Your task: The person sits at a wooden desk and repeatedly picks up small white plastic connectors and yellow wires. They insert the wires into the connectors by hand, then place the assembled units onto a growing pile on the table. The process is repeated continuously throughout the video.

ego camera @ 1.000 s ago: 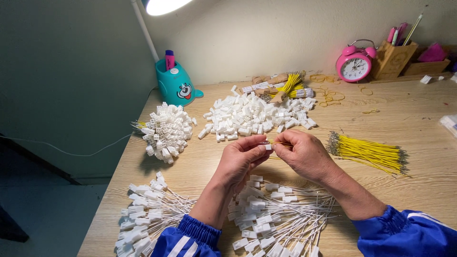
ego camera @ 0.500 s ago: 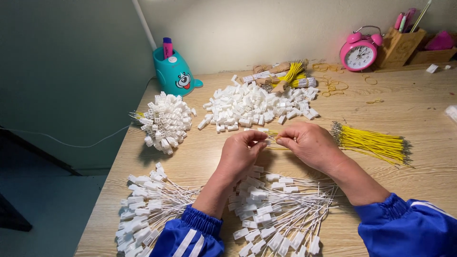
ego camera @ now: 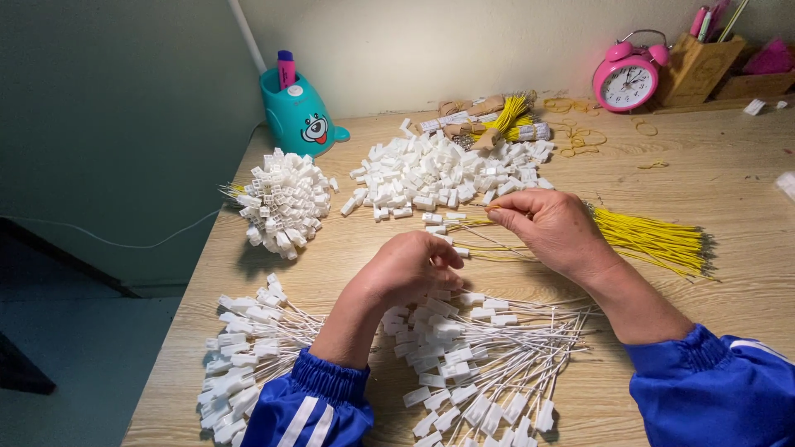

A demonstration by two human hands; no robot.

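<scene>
From the head camera I look down on a pale wooden table [ego camera: 729, 190]. My left hand [ego camera: 406, 269] lies knuckles up, fingers curled together over the near pile of white plastic connectors on white wires [ego camera: 476, 356]; I cannot tell whether it grips one. My right hand [ego camera: 551, 228] sits just beyond it, thumb and forefinger pinched on a thin yellow wire [ego camera: 480, 247] that trails left toward the left hand's fingertips.

I count two fans of finished white-wired connectors: the one under my hands and a second one at the near left edge [ego camera: 248, 356]. Beyond them lie one loose heap of small white plastic housings [ego camera: 439, 174] and one round bunch of white housings with yellow wire ends [ego camera: 281, 203] to its left. One loose bundle of yellow wires [ego camera: 654, 240] lies just right of the right hand. Several taped bundles of yellow wire [ego camera: 497, 120] sit behind the heap; their number is unclear.

At the back stand one teal cartoon-faced pen holder [ego camera: 302, 116], one pink twin-bell alarm clock [ego camera: 628, 79] and one wooden pen box [ego camera: 694, 70]. Both sleeves are blue.
</scene>
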